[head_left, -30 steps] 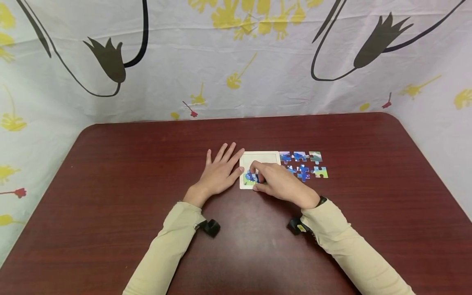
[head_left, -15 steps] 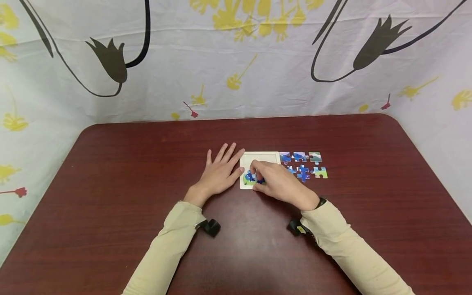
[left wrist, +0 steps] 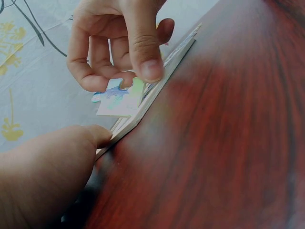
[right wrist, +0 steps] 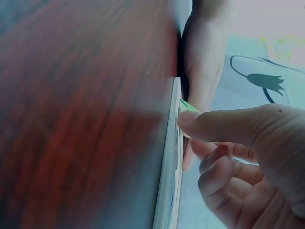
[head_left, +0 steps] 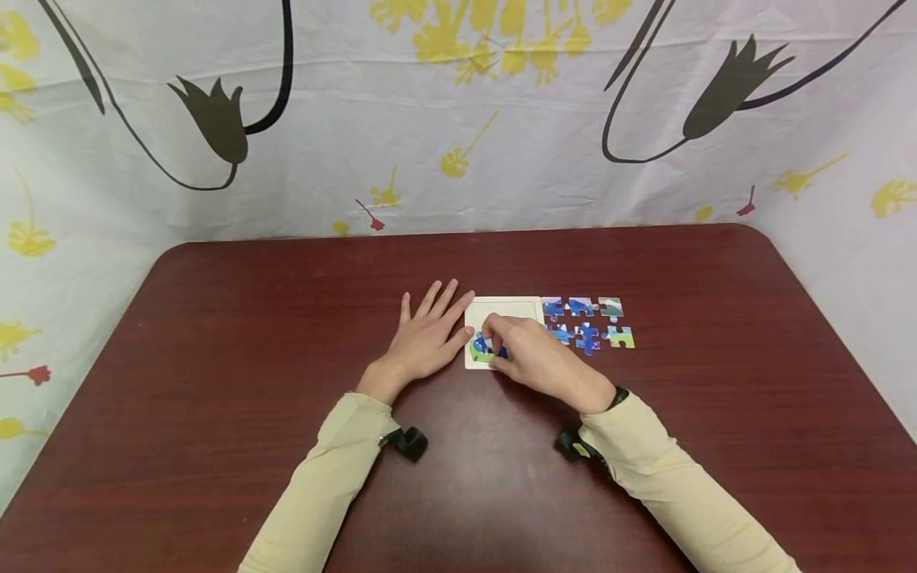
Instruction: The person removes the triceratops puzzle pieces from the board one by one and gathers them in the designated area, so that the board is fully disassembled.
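My right hand (head_left: 548,358) is over the lower part of a pale square puzzle tray (head_left: 505,300), pinching a jigsaw piece (left wrist: 116,102) between thumb and fingertips. In the left wrist view that piece stands tilted up from the tray, showing blue, white and green. Its green edge also peeks past the thumb in the right wrist view. Flat on the table with fingers spread, my left hand (head_left: 423,342) touches the tray's left rim with its thumb and a fingertip. Blue and green picture shows at the tray's lower left, partly hidden by my right hand.
Several loose jigsaw pieces (head_left: 587,338) lie in two rows just right of the tray. All of it rests on a dark red wooden table (head_left: 286,318), with a patterned white cloth (head_left: 344,119) hanging behind its far edge.
My right hand has shifted slightly left with the piece, and a little more of the blue and green picture shows beside its fingers. My left hand stays put on the tray's edge.
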Motion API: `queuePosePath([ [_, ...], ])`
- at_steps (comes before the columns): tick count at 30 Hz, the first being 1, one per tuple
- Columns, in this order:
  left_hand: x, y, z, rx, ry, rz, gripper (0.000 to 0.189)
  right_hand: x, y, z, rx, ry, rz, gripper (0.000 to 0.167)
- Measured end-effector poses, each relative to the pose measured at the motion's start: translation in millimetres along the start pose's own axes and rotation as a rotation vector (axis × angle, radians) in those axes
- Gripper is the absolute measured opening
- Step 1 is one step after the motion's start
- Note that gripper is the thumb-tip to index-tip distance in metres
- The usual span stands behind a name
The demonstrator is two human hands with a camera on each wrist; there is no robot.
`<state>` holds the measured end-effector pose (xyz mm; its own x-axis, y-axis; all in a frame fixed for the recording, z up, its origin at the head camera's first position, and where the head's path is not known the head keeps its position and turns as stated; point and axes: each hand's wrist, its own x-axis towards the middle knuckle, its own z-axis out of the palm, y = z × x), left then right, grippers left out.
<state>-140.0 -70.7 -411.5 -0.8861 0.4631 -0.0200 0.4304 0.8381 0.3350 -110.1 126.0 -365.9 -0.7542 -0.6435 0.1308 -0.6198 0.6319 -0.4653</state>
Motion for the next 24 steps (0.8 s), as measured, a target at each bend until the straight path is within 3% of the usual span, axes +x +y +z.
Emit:
queuePosePath([
  [7,-0.4,0.0,-0.1,-0.007,-0.005,-0.001,0.058,-9.2,7.1,-19.5,0.014,0.031,0.005,0.027],
  [15,-0.8,2.4,-1.1,-0.002,0.001,-0.009,0.059,-52.8,28.2,-61.0,0.022,0.064,0.108,0.027],
  [24,-1.8,1.0,0.7,-0.003,0.008,-0.006,0.058,-76.3,43.8,-55.0,0.005,-0.029,0.184,0.022],
])
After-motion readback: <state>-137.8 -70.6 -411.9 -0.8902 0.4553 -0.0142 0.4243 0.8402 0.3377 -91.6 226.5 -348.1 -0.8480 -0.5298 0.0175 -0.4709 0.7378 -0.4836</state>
